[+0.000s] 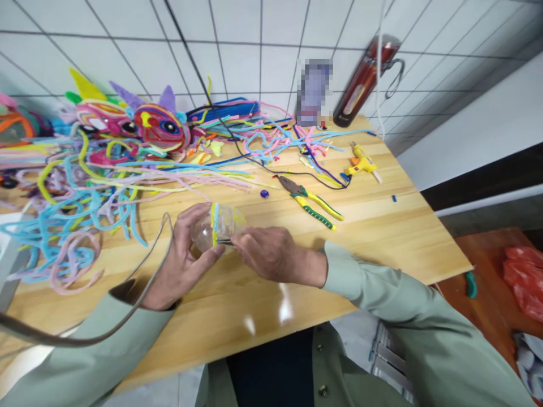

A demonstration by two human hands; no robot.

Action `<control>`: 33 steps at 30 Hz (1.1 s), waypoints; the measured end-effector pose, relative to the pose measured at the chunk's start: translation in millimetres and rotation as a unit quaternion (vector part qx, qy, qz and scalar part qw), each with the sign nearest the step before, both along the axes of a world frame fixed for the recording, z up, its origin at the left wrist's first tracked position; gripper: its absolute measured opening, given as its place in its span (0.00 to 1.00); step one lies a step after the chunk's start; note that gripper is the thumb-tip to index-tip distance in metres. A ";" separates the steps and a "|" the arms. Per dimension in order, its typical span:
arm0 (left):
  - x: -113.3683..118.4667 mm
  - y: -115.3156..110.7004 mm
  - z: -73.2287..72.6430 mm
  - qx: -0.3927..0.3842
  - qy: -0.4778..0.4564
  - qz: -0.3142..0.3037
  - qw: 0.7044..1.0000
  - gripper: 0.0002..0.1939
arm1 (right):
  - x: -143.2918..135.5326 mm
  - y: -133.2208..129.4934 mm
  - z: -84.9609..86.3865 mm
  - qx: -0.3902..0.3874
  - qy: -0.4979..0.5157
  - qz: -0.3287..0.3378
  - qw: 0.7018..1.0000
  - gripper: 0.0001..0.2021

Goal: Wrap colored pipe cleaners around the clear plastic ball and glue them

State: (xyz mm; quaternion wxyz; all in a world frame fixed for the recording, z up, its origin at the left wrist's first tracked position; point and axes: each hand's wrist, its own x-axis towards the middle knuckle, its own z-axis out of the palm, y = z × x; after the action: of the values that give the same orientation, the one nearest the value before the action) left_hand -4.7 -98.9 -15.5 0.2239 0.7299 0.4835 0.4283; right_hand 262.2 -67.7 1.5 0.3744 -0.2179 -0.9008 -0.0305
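Note:
My left hand [186, 257] is closed around a clear, rounded plastic container [202, 233] above the front of the table, its thumb low on the side. A yellow and light-blue fuzzy strip [215, 217] runs around the container, and yellow marks show on its right part. At the container's right side my right hand [267, 251] is closed in a pinch on a thin metal tool [224, 242]. The tool's tip lies against the strip near my left thumb. My fingers hide the rest of it, so its kind is unclear.
Pliers [299, 195] and a yellow glue gun [361, 163] lie right of my hands. Pipe cleaners [80, 226] spread across the left and back, beside colourful masks [161, 127]. A red flask [365, 82] stands by the wall. A cable [139, 316] crosses my left forearm.

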 end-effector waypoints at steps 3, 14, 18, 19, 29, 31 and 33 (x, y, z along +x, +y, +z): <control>4.5 0.7 0.8 0.052 0.005 -0.011 0.999 0.36 | 1.3 -1.7 4.8 -0.005 0.023 0.008 1.000 0.03; 6.4 1.5 -4.0 0.062 0.026 -0.002 0.998 0.38 | 4.6 -0.4 4.5 -0.009 0.008 -0.004 1.000 0.05; 3.6 3.5 -7.0 0.049 0.018 -0.009 0.999 0.40 | 6.3 1.8 -3.0 -0.017 -0.005 -0.005 1.000 0.05; 2.6 4.1 -7.8 0.042 0.018 -0.009 0.999 0.40 | 6.0 2.5 -4.9 -0.012 -0.011 -0.011 1.000 0.05; 3.4 7.7 -8.6 0.020 -0.011 -0.007 1.000 0.41 | -0.8 7.3 -10.2 0.054 0.005 -0.055 0.997 0.07; 5.1 7.7 -8.0 0.033 -0.007 -0.009 0.999 0.39 | 1.3 6.5 -7.8 0.049 -0.002 -0.057 0.997 0.08; 6.6 7.4 -6.9 0.059 -0.005 -0.017 0.998 0.37 | 4.4 4.9 -4.6 0.032 -0.013 -0.045 0.998 0.07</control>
State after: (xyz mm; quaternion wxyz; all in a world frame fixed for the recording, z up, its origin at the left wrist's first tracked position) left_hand 1.9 -91.5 -22.4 0.1903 0.7478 0.4437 0.4557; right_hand 266.6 -62.8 -3.2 0.3675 -0.2461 -0.8934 -0.0789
